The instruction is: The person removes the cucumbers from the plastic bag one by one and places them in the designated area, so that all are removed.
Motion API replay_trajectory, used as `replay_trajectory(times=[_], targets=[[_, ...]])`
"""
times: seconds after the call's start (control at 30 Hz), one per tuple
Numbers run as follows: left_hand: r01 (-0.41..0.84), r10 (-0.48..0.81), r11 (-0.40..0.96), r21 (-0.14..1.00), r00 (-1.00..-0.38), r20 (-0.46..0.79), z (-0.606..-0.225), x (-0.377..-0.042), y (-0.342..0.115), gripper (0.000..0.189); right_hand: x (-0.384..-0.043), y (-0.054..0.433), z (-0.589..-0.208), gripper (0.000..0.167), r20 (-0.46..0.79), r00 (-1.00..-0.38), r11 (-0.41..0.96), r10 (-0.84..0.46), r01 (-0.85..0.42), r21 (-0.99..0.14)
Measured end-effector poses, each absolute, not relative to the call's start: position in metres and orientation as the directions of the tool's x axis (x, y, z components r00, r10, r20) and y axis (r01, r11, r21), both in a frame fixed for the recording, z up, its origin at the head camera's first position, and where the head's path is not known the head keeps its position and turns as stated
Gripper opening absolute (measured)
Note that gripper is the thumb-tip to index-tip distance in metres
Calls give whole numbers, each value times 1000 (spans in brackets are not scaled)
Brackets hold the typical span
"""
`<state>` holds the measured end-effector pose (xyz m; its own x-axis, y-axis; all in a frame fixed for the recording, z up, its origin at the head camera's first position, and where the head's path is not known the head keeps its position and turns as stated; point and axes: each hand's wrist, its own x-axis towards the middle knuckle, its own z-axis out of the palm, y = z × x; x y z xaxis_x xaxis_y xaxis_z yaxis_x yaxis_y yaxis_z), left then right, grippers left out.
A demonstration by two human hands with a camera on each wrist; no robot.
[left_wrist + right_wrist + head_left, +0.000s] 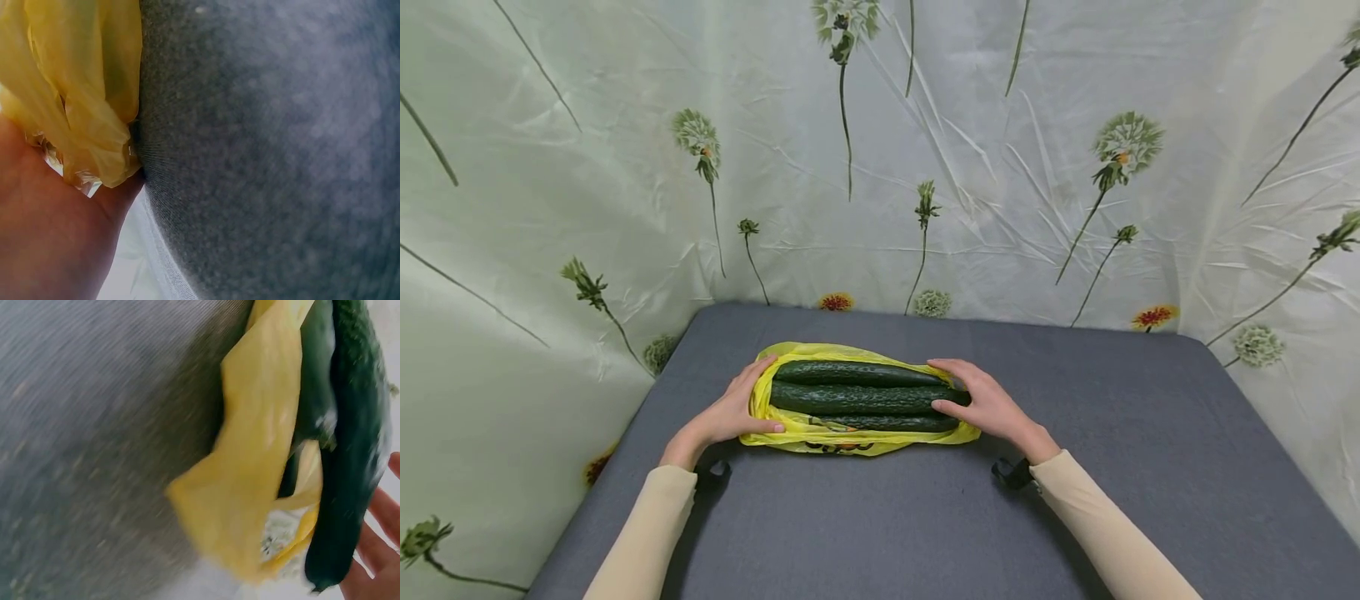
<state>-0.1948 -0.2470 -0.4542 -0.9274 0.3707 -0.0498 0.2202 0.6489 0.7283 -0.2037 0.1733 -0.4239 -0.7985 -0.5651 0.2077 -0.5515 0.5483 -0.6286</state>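
A yellow plastic bag (842, 438) lies on the grey tabletop with its opening spread upward. Inside it, several dark green cucumbers (868, 398) lie side by side, lengthwise from left to right. My left hand (733, 414) holds the bag's left end, thumb on the front rim and fingers at the back. In the left wrist view, crumpled yellow plastic (103, 137) sits against that palm. At the other end, my right hand (988, 407) spans the cucumbers, thumb touching the middle one. The right wrist view has its spread fingers (381, 512) beside a cucumber's end (331, 556).
The grey cloth-covered tabletop (865, 533) extends around the bag. Behind it and to the sides hangs a pale curtain (880, 150) printed with dandelions. A dark wrist strap (1015, 473) shows below the right sleeve.
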Motion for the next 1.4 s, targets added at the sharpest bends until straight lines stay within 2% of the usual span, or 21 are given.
replay_trajectory(times=[0.43, 0.77, 1.07, 1.4], targets=[[217, 369, 646, 732, -928, -50, -456, -196, -248, 107, -203, 129, -418, 56, 303, -683, 474, -665, -699, -535], [205, 363, 642, 739, -930, -58, -456, -197, -248, 106, -206, 97, -424, 52, 337, -629, 419, -701, -745, -519], [209, 362, 639, 741, -931, -49, -457, -196, -248, 105, -205, 72, -427, 51, 281, -635, 450, -720, -735, -508], [218, 353, 639, 737, -935, -29, -455, -196, -247, 106, -204, 56, -427, 50, 247, -640, 514, -728, -748, -420]])
